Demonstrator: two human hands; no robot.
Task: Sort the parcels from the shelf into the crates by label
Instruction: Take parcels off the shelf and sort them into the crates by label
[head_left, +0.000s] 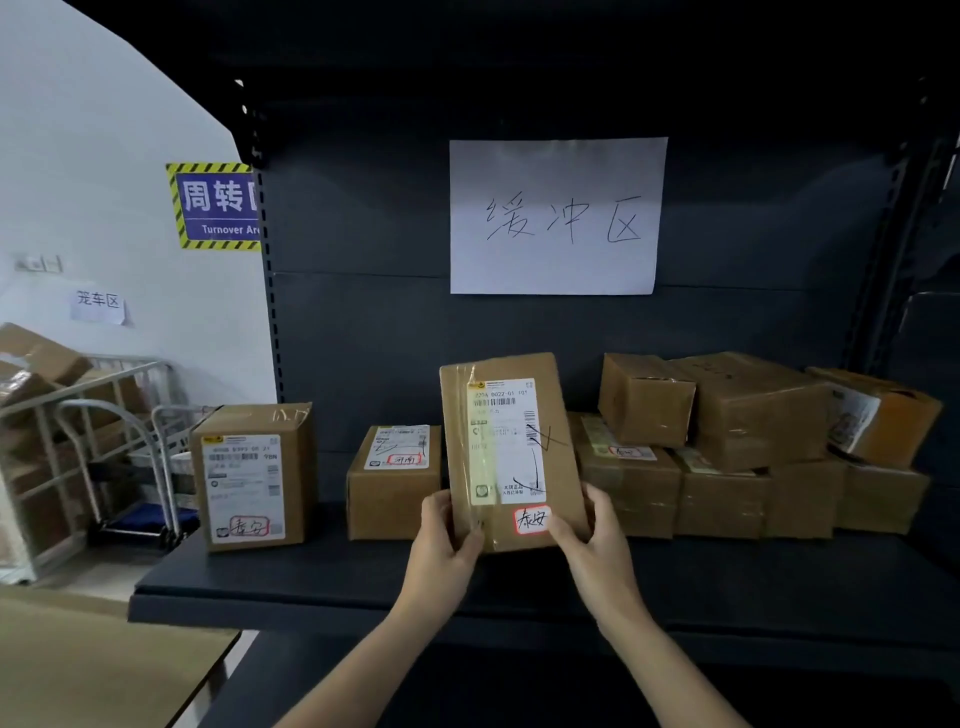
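Note:
I hold a flat brown cardboard parcel (511, 447) upright above the dark shelf (363, 577), its white shipping label and a small red-framed handwritten sticker facing me. My left hand (441, 545) grips its lower left corner and my right hand (595, 535) its lower right corner. On the shelf stand a tall parcel (254, 478) at the left and a smaller parcel (392, 483) beside the held one, both with red-framed stickers. A stack of several parcels (753, 441) fills the right side. No crate is in view.
A white paper sign (556, 215) with handwriting hangs on the shelf's back panel. At the left stand a metal cage cart (62, 410) with boxes and a hand trolley (135, 467). A blue wall sign (215, 205) hangs above them. Cardboard (93, 670) lies at the lower left.

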